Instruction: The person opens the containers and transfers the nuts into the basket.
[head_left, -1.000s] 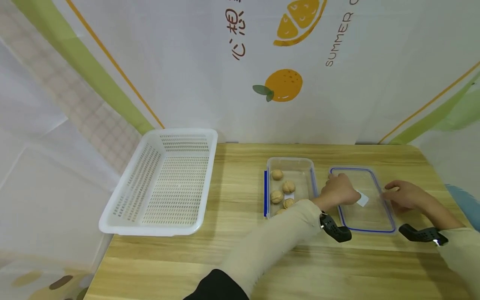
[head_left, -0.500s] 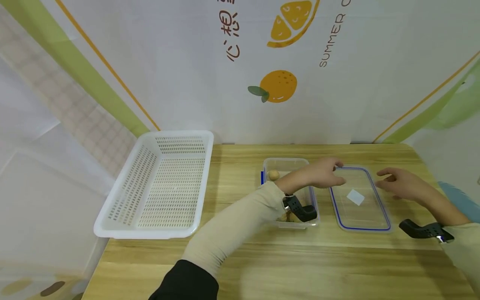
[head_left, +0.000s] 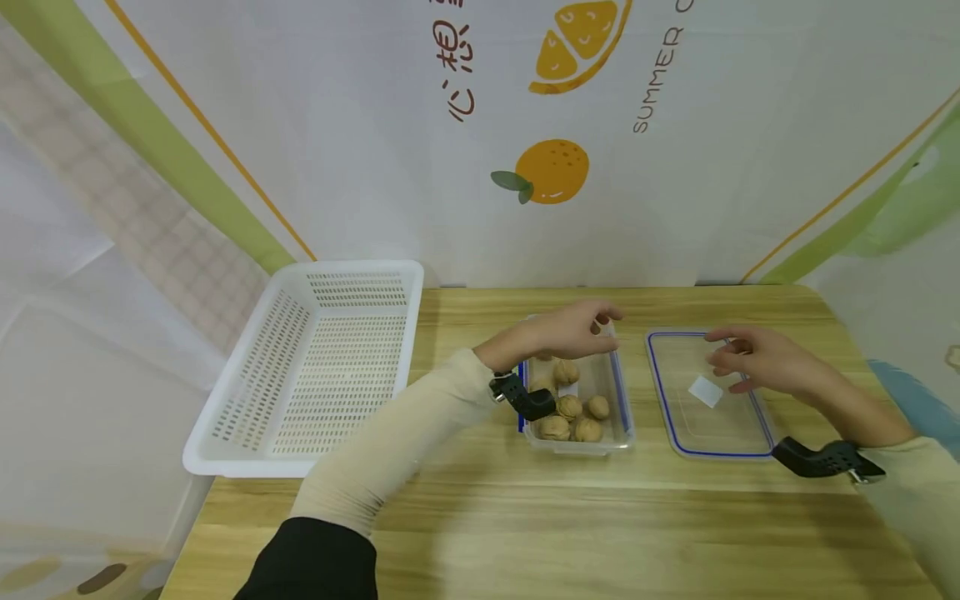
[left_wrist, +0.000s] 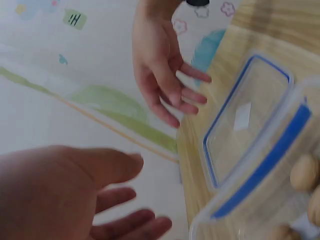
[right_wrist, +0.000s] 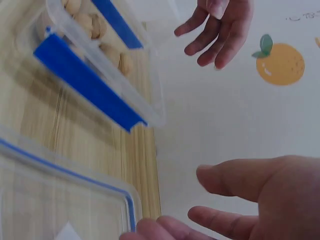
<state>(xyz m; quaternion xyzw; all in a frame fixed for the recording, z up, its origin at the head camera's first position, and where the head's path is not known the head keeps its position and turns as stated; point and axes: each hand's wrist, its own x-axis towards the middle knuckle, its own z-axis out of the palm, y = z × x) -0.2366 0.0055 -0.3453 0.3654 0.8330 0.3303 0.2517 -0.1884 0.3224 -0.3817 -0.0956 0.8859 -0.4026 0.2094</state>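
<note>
White and full of small holes, a basket (head_left: 347, 367) is set on the left of the wooden table (head_left: 525, 517), well apart from a clear box (head_left: 609, 375). Walnuts (head_left: 568, 407) are held in the box, and its back and left side are partly hidden by the left arm (head_left: 397, 442) and its black strap (head_left: 521, 397). To the right of the box, a clear lid (head_left: 723, 425) with a blue edge is laid flat. By a small white label (head_left: 706, 391) the lid's middle is marked; its words, if any, cannot be read. On the cloth (head_left: 375, 125) behind, SUMMER is written near a painted orange (head_left: 555, 172). The left hand (head_left: 577, 327) is held above the box's back, the right hand (head_left: 765, 358) above the lid. On both, the fingers are loosely bent, the thumb is set apart, and nothing is gripped.
</note>
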